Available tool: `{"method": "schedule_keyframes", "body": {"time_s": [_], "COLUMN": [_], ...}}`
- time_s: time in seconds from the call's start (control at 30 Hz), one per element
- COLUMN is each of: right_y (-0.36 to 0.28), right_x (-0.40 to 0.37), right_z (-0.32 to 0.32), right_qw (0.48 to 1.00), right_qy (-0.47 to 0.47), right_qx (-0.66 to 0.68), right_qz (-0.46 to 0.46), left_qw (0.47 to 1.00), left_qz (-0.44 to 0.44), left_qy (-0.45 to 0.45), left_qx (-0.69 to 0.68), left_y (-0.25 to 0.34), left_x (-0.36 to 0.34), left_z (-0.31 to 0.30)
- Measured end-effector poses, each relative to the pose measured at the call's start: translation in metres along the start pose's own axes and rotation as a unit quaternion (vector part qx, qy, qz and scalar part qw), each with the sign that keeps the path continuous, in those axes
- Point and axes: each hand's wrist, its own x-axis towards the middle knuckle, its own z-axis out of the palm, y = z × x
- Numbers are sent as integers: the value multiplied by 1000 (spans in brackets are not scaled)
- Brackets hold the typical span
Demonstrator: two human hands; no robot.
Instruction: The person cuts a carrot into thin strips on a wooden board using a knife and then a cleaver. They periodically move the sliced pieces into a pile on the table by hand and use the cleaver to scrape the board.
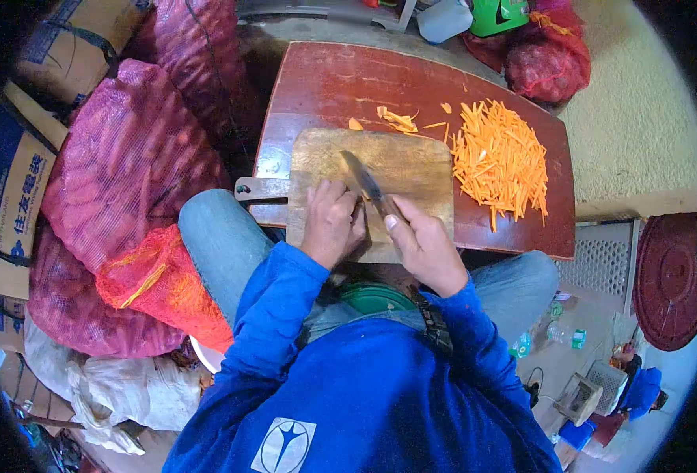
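My right hand (429, 246) is wrapped round the handle of a knife (367, 180), whose blade points up and left over the wooden cutting board (411, 162). Just left of the knife, my left hand (332, 221) rests on the board with its fingers curled; whatever lies under them is hidden. The board sits on a red-brown table (325, 83). A heap of orange carrot strips (500, 162) lies on the table to the right of the board. Several thin carrot scraps (398, 120) lie by the board's far edge.
Large red mesh sacks (132, 165) and an orange mesh bag (167, 276) crowd the left side. Cardboard boxes (17, 197) stand at the far left. Another mesh sack (548, 63) is behind the table, at the right. A green basin (376, 298) shows between my legs.
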Motion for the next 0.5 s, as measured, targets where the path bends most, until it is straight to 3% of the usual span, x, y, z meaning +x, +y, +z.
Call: {"method": "schedule_keyframes", "body": {"time_s": [0.07, 0.17, 0.33, 0.43, 0.47, 0.5], "right_y": [-6, -10, 14, 40, 54, 52], "right_x": [-6, -14, -18, -19, -19, -20], "right_z": [-6, -10, 6, -25, -44, -64], "right_qw": [996, 994, 998, 991, 994, 977], "right_qy": [6, -5, 5, 32, 88, 92], "right_qx": [43, 40, 54, 66, 14, 121], "right_qz": [83, 104, 11, 110, 57, 150], "left_qw": [1000, 999, 999, 998, 999, 999], "left_qz": [5, -1, -11, -5, 4, 13], "left_qy": [2, 24, 26, 25, 23, 21], "left_qx": [-11, -21, -33, -59, -46, -32], "left_y": [0, -1, 0, 2, 2, 0], "left_x": [-1, 0, 5, 5, 5, 5], "left_z": [-3, 0, -8, -8, -7, -6]}}
